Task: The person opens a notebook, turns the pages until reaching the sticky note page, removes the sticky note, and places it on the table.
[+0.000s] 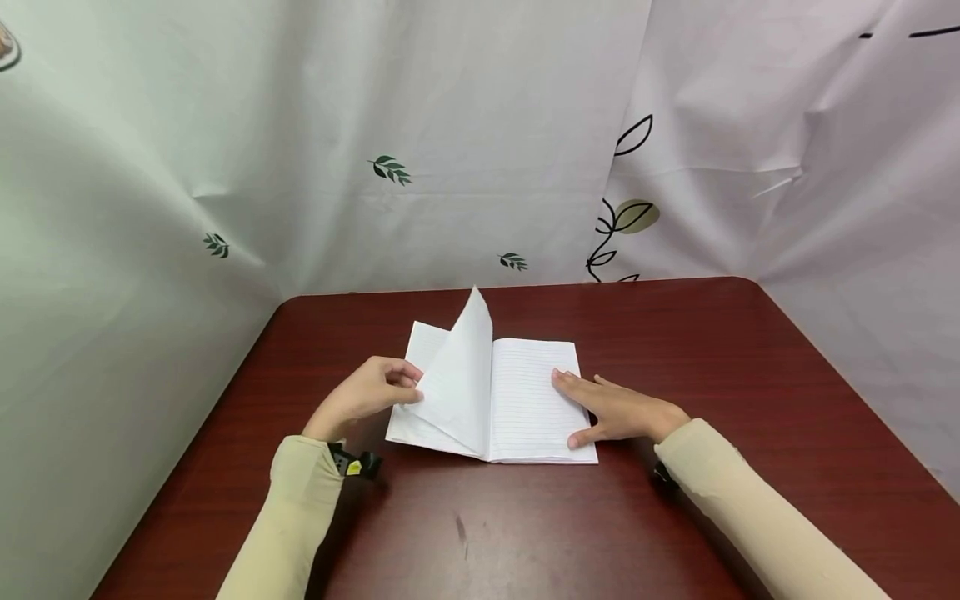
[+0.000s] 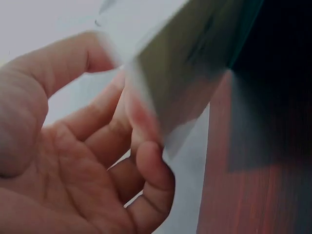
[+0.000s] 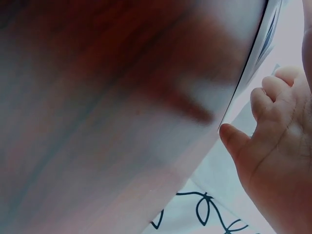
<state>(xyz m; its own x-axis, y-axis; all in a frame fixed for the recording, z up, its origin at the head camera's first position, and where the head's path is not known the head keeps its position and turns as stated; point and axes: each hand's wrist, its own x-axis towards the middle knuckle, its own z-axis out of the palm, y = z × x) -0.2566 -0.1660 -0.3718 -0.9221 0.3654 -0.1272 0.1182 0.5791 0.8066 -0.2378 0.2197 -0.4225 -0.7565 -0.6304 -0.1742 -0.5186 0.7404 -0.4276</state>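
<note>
An open notebook (image 1: 525, 408) with ruled white pages lies on the table. My left hand (image 1: 369, 392) pinches the outer edge of a lifted page (image 1: 463, 379) between thumb and fingers. That page bends upward, its far corner standing above the notebook. In the left wrist view the left hand (image 2: 78, 146) has its thumb and fingertips at the edge of the blurred paper (image 2: 175, 68). On the right page rests my right hand (image 1: 626, 412), fingers extended and spread near the outer edge. The right wrist view shows the right hand (image 3: 275, 141) beside the notebook's edge.
The dark red-brown wooden table (image 1: 675, 333) reaches to a white cloth backdrop (image 1: 465, 125) with leaf prints at the back and sides. A strap with a small device (image 1: 356, 461) sits on the left wrist.
</note>
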